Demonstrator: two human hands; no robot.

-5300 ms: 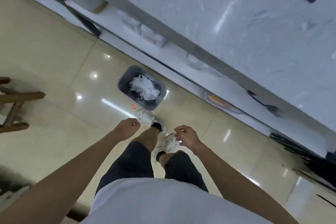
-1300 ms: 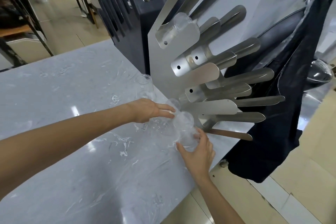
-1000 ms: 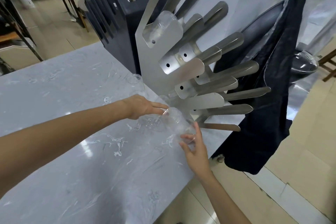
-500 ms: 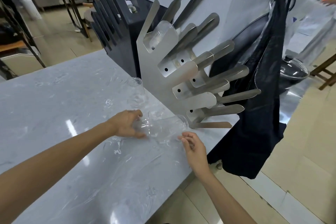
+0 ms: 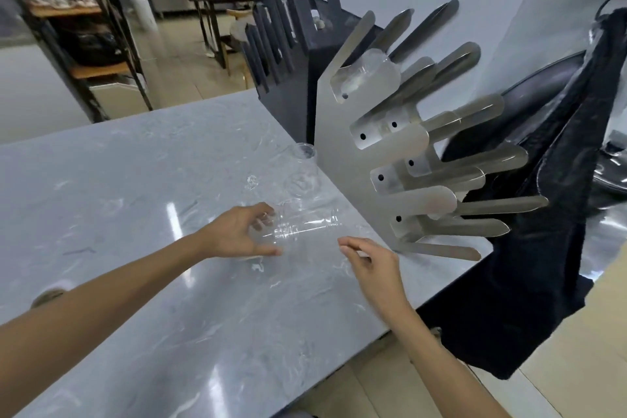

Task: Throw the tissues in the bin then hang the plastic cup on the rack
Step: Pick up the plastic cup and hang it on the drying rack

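Lying sideways — clear plastic cup (image 5: 305, 226), empty

No text, label, brand, number or sign can be read anywhere in this view.

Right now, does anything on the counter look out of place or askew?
Yes. The clear plastic cup lies on its side in the left hand, not hung on the metal rack. The right hand is open beside it. Nothing looks spilled or broken.
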